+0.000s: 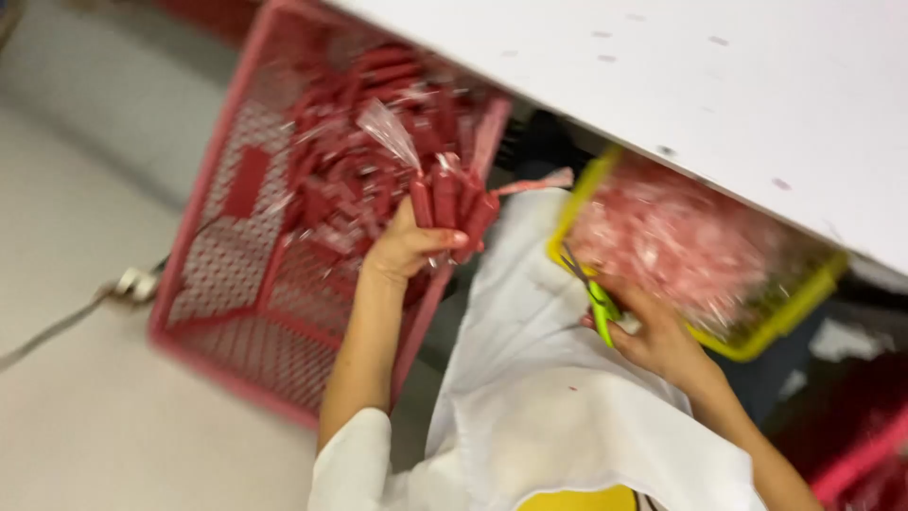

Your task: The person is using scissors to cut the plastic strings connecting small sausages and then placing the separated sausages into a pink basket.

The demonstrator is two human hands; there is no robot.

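A white bench overhangs a yellow basket of pinkish wrappers. Left of the bench, a cable crosses the pale floor.

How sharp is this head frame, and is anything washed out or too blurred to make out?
Head view: motion blur throughout; the left hand gripping red sticks is soft-edged, the scissors in the right hand smeared, the yellow basket contents a pink haze, the white tabletop bright, nearly featureless.
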